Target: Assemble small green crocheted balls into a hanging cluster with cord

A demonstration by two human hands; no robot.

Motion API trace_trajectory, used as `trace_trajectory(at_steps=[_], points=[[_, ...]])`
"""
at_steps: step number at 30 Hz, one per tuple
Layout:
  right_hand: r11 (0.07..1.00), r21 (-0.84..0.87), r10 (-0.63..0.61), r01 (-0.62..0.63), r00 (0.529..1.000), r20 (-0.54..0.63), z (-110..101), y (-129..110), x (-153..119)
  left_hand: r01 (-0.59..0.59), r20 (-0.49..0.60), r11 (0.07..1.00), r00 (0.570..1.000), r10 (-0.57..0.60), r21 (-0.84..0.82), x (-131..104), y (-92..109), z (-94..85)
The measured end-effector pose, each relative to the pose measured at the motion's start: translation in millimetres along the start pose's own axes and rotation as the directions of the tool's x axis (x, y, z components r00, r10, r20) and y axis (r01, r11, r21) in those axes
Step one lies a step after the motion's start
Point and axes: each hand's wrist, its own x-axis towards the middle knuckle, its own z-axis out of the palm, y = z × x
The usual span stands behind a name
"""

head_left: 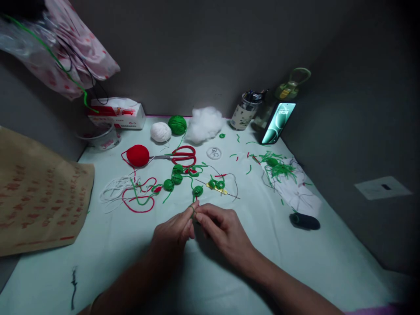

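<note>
My left hand (pixel 173 229) and my right hand (pixel 221 223) meet at the middle of the table, fingertips pinched together around a small piece of green yarn (pixel 193 211). Just beyond my fingertips lies a green crocheted ball (pixel 197 191). More green balls (pixel 177 178) sit in a cluster to its left, beside red and green pieces (pixel 157 189). Behind my right hand, small green loops (pixel 217 184) rest on a yellow item with thin needles. Red-handled scissors (pixel 184 156) lie farther back, their blades reaching toward a red yarn ball (pixel 138 155).
At the back are white yarn (pixel 160 131), green yarn (pixel 177 125), white stuffing (pixel 205 124), a pen cup (pixel 244 114) and a phone (pixel 279 123). Green scraps (pixel 278 168) and a dark cylinder (pixel 305 221) are right; a paper bag (pixel 42 197) stands left.
</note>
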Motion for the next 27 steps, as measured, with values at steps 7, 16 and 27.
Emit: trace_trajectory(at_steps=[7, 16, 27], points=[[0.999, 0.027, 0.045, -0.044, 0.999, -0.023, 0.1, 2.8, 1.0, 0.077, -0.034, 0.996, 0.997, -0.076, 0.043, -5.6, -3.9, 5.2], [0.995, 0.076, 0.061, -0.062, 0.998, 0.008, -0.6, 3.3, 4.4, 0.091, -0.016, 0.995, 0.996, -0.092, -0.039, -7.3, -3.8, 5.7], [0.989, 0.117, 0.091, -0.091, 0.996, 0.008, -1.3, 7.8, 6.4, 0.039, -0.026, 0.999, 0.999, -0.039, -0.007, -7.2, -9.2, 11.2]])
